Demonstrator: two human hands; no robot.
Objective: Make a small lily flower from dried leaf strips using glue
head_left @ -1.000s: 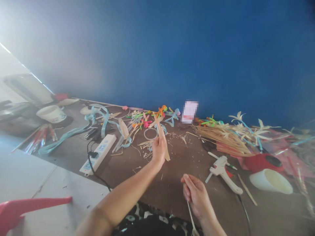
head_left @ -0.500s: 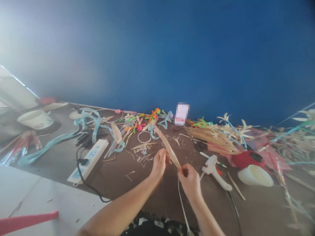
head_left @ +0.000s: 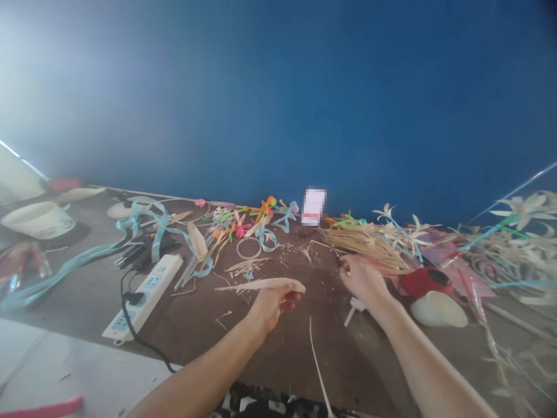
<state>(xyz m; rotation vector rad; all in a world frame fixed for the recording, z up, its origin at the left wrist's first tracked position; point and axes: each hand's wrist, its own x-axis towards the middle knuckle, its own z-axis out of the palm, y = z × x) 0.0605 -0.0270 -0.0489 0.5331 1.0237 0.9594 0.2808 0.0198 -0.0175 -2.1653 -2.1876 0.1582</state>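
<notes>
My left hand (head_left: 270, 305) is closed on a long pale strip of dried husk (head_left: 265, 284), held between thumb and fingers. The strip points left, its thin end above the table. Farther right, my right hand (head_left: 363, 281) reaches over the table by a bundle of straw-coloured strips (head_left: 363, 244). Its fingers are curled down around something dark, mostly hidden under the hand. Beneath that hand and wrist lies a white glue gun (head_left: 355, 305), mostly covered. A thin pale strip (head_left: 317, 360) lies near the table's front edge, between my forearms.
A white power strip (head_left: 145, 296) with a black plug and cord lies at left, beside light blue ribbon (head_left: 156, 232). Colourful pipe-cleaner figures (head_left: 265, 208) are along the back. A red roundish object (head_left: 426, 282), a cream cup (head_left: 439, 309) and husk flowers (head_left: 418, 232) are at right.
My right hand has let go of the husk strip and moved right and forward, over the glue gun. My left hand has kept the strip and turned it to point left.
</notes>
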